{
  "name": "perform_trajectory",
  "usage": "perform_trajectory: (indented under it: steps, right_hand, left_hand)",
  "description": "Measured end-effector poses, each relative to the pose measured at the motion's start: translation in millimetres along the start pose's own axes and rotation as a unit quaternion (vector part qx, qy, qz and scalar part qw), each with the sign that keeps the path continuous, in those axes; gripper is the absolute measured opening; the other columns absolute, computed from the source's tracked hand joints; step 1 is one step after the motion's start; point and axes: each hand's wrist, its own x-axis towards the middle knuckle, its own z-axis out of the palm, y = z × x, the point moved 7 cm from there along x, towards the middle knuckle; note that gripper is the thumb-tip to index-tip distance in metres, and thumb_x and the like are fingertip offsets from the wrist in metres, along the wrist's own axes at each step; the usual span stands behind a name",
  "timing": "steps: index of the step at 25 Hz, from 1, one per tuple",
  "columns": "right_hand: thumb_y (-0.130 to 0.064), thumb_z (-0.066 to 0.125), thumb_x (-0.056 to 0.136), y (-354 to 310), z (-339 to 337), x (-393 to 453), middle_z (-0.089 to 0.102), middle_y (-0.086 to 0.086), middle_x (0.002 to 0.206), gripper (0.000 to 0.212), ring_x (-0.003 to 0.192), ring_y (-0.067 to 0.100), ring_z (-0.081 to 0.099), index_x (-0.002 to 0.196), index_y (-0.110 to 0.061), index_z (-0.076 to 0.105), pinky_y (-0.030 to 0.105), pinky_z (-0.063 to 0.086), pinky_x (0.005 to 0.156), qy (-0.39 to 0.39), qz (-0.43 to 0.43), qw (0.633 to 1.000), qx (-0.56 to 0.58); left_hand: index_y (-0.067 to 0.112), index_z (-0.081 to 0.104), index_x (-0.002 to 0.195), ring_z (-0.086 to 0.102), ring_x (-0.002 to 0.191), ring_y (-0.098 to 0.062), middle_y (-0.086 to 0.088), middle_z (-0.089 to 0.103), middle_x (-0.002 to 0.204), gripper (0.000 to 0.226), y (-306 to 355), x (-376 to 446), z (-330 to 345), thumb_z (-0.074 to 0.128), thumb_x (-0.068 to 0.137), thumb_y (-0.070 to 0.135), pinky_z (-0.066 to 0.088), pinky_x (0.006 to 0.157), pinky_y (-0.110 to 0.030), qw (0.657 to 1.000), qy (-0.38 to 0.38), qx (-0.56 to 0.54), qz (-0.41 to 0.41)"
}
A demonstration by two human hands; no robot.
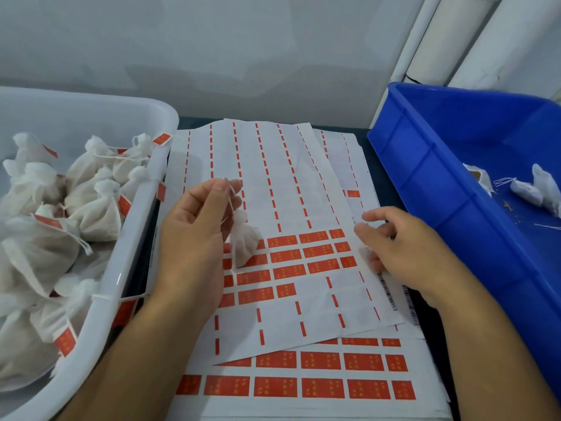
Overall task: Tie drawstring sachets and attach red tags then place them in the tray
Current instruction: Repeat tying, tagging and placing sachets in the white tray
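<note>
My left hand (194, 235) pinches the drawstring of a small white sachet (244, 246), which dangles below my fingers over the sticker sheet (291, 189). Red tags (315, 253) fill part of that sheet in rows, right under the sachet. My right hand (397, 253) hovers over the sheet's right edge, fingers loosely curled with nothing in them. The white tray (133, 238) on the left holds several tied sachets with red tags (91, 214). Untied sachets (534, 189) lie in the blue bin (425, 165) on the right.
More sticker sheets (331, 387) lie stacked below the top one, near the table's front edge. A pale wall runs behind the table, with white pipes (473, 41) at the back right. Dark tabletop shows between the sheets and both containers.
</note>
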Motion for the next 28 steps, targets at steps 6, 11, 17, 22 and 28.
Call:
perform_trajectory:
  steps: [6,11,17,22,28]
  right_hand:
    - [-0.048,0.065,0.095,9.4,-3.6,-5.4,0.076,-0.016,0.095,0.011,0.080,-0.002,0.073,0.103,-0.040,0.067,0.027,0.060,0.067,0.043,-0.019,0.995,0.083]
    - [-0.049,0.064,0.095,9.3,-9.6,-4.6,0.068,-0.021,0.117,0.032,0.089,0.001,0.071,0.125,-0.041,0.061,0.020,0.054,0.063,0.079,-0.033,0.995,0.041]
    - [-0.059,0.069,0.087,7.6,-1.6,-5.5,0.057,-0.015,0.142,0.054,0.109,0.003,0.058,0.136,-0.045,0.051,0.026,0.053,0.077,0.080,-0.030,0.996,-0.034]
    - [-0.087,0.049,0.068,-19.2,48.6,-15.7,0.019,-0.025,0.165,0.088,0.156,0.011,0.016,0.148,-0.059,0.026,0.055,0.023,0.120,-0.014,-0.112,0.976,-0.186]
    - [-0.085,0.044,0.071,-2.8,38.5,-5.5,0.023,-0.022,0.165,0.085,0.158,0.013,0.011,0.148,-0.051,0.034,0.056,0.022,0.121,0.000,-0.068,0.981,-0.184]
  left_hand:
    - [0.041,0.073,0.109,0.067,0.097,0.011,0.028,0.072,0.108,0.019,-4.6,7.3,-7.6,0.061,0.094,0.043,0.053,0.061,-0.011,1.000,0.018,-0.020,0.015]
    - [0.057,0.060,0.123,0.064,0.097,0.011,0.040,0.061,0.118,0.035,-4.8,8.7,-5.3,0.063,0.098,0.032,0.049,0.056,-0.008,0.995,-0.008,0.081,0.051]
    - [0.063,0.035,0.138,0.041,0.141,-0.015,0.021,0.027,0.162,0.066,-6.4,8.7,-2.9,0.068,0.093,0.027,0.050,0.082,-0.029,0.942,-0.007,0.322,0.099]
    - [0.059,0.032,0.144,0.041,0.143,-0.016,0.019,0.029,0.162,0.066,-14.5,20.6,-3.9,0.059,0.100,0.019,0.042,0.055,-0.002,0.938,-0.053,0.332,0.085]
    - [0.062,0.035,0.139,0.050,0.131,-0.011,0.019,0.040,0.154,0.059,-7.6,16.4,-12.1,0.059,0.100,0.025,0.053,0.093,-0.038,0.917,-0.006,0.371,0.146]
